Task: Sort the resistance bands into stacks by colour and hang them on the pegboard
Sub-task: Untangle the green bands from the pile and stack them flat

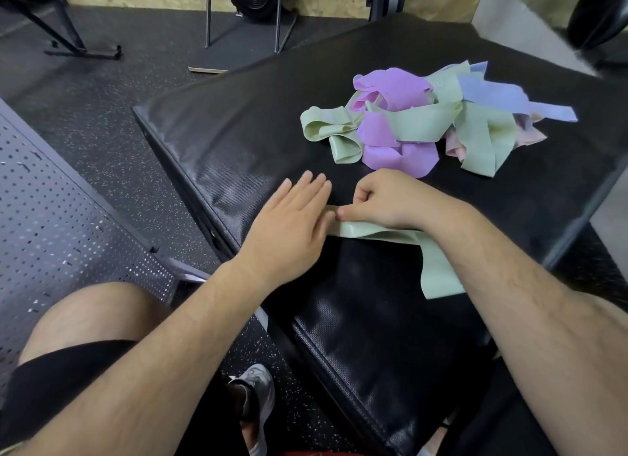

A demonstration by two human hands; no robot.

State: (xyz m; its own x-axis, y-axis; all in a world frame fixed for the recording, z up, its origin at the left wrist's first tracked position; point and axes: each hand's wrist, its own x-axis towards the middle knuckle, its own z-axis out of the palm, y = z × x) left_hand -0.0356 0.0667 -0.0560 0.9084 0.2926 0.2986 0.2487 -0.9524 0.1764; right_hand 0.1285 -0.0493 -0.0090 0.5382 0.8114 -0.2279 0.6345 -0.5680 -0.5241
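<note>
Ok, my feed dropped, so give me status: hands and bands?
Left hand flat at green band end. Right hand pinching same band on mat. Mixed pile unsorted beyond. Nothing blocking the hands.

No text, label, brand or number can be read. One green band (441,83) at the far side of the pile (401,150) bears a faint mark, too blurred to make out.
</note>
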